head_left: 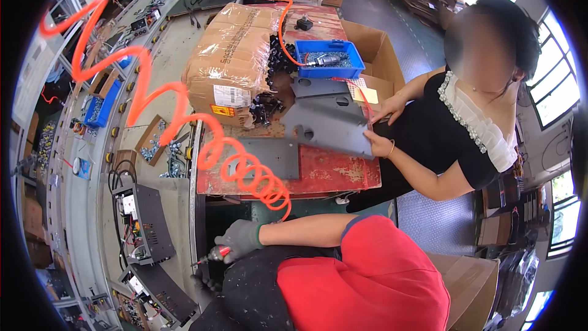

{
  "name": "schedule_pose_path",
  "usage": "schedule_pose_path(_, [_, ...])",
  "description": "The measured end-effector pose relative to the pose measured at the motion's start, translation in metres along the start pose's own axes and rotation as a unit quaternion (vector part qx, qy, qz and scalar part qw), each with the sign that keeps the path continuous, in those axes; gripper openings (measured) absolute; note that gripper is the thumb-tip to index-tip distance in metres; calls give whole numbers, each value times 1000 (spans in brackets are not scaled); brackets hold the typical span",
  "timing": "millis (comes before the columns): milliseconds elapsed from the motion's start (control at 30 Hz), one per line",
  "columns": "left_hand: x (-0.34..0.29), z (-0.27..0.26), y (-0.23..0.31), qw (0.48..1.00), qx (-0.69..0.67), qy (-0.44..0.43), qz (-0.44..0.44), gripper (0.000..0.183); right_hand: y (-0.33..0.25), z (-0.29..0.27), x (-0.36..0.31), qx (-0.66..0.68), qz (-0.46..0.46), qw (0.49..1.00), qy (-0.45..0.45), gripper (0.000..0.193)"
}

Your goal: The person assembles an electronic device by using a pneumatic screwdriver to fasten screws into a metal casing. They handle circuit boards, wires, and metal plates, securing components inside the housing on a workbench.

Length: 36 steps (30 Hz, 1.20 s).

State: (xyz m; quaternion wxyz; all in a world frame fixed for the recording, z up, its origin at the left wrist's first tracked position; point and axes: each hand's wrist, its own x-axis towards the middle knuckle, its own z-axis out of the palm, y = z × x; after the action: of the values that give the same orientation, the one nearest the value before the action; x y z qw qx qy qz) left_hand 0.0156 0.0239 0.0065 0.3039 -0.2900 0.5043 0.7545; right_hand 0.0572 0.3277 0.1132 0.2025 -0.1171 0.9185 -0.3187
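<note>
Two black boxes, an upper box (153,224) and a lower box (164,295) as they appear in the view, stand on the workbench (179,211) one after the other. Both have wires and small parts showing on their open side. The right hand (241,240), in a grey glove, is closed around a power screwdriver (218,252), and its thin tip points toward the boxes. I judge that the step in hand is fastening, at a moment when the tool is ready but no screw is being turned, because the tip seems apart from both boxes. The next move seems to call for bringing the tip onto one screw place and keeping it straight, while the box is steadied.

As for position, the screwdriver is inside the right grip, and the boxes lie beyond its tip, near but outside the hand. The left hand (207,280), in a dark glove, is just beside the lower box; it is partly hidden, so I cannot tell if its fingers are open, closed or touching something.
</note>
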Motion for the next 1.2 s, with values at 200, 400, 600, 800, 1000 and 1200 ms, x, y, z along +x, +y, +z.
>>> schedule_pose_path(200, [-17, 22, 24, 992, -73, -95, 45, 40, -22, 8, 11, 17, -30, 999, -12, 54])
schedule_pose_path(400, [-12, 4, 25, 985, -91, -137, 47, 41, -24, 5, 10, 20, -21, 999, -41, 55])
schedule_pose_path(600, [-31, 28, 33, 998, -28, -33, 45, 39, -18, 14, 21, 10, -40, 998, -38, 55])
schedule_pose_path(800, [-27, 26, 26, 997, 9, 6, 77, 48, -14, 14, 26, 9, -42, 998, -50, 55])
schedule_pose_path(1000, [-27, 26, 25, 992, -5, -112, 58, 45, -14, 5, 34, 11, -46, 997, -66, 56])
schedule_pose_path(1200, [-42, 75, 32, 971, -79, -218, 54, 33, 7, 4, 50, 67, -14, 998, -11, 57])
